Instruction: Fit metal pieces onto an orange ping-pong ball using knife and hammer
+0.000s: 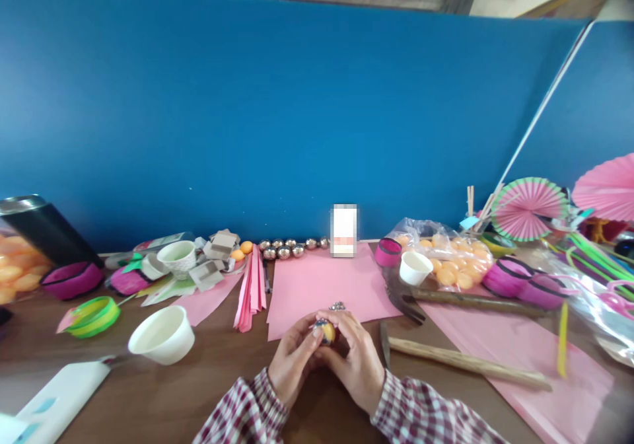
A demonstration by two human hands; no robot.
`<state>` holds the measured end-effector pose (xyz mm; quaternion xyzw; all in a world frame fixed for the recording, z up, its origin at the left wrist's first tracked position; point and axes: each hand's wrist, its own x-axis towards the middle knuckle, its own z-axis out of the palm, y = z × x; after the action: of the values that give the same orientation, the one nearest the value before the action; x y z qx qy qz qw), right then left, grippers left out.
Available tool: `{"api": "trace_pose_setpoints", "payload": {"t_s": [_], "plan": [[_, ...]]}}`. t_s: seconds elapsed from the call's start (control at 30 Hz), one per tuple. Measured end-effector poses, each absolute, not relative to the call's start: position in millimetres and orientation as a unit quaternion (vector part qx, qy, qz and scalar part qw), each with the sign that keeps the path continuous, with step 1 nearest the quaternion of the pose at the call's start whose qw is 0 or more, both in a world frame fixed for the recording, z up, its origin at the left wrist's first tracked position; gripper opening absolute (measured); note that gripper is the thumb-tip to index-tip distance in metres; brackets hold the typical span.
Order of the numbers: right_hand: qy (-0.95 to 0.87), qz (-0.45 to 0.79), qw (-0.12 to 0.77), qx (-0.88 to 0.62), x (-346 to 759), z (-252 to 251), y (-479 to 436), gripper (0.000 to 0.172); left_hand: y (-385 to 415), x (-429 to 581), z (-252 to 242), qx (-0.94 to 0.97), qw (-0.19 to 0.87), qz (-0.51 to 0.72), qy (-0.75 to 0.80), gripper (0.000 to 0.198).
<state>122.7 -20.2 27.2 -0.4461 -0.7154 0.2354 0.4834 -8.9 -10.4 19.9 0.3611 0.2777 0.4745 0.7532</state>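
My left hand [293, 358] and my right hand [357, 357] meet in front of me, both with bent fingers closed around a small shiny ball [325, 332]. Part of the ball looks yellow, part dark and silvery; my fingers cover its sides. Just beyond my fingertips, a small cluster of silvery bits [337, 306] lies on a pink paper sheet [317, 285]. At the sheet's far edge, several mirror-like silver balls [284, 251] sit in rows. A blurred white upright item [343, 230] stands beside them.
Left are a white paper cup [162, 335], folded pink strips [251, 292] and a black bottle [54, 229]. Right lie a wooden-handled hammer [465, 359], a claw hammer [475, 300], a second white cup [415, 269] and a bag of orange balls [458, 262]. A blue partition [297, 113] rises behind.
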Motion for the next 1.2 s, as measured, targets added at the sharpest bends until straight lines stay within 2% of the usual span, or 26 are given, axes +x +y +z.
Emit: {"api": "trace_pose_setpoints", "payload": {"t_s": [1.2], "plan": [[-0.705,0.256,0.491,-0.443,121.8,27.8,-21.3,0.041,-10.9,-8.6,23.5,0.376,0.741,0.473,0.293,0.033]]}}
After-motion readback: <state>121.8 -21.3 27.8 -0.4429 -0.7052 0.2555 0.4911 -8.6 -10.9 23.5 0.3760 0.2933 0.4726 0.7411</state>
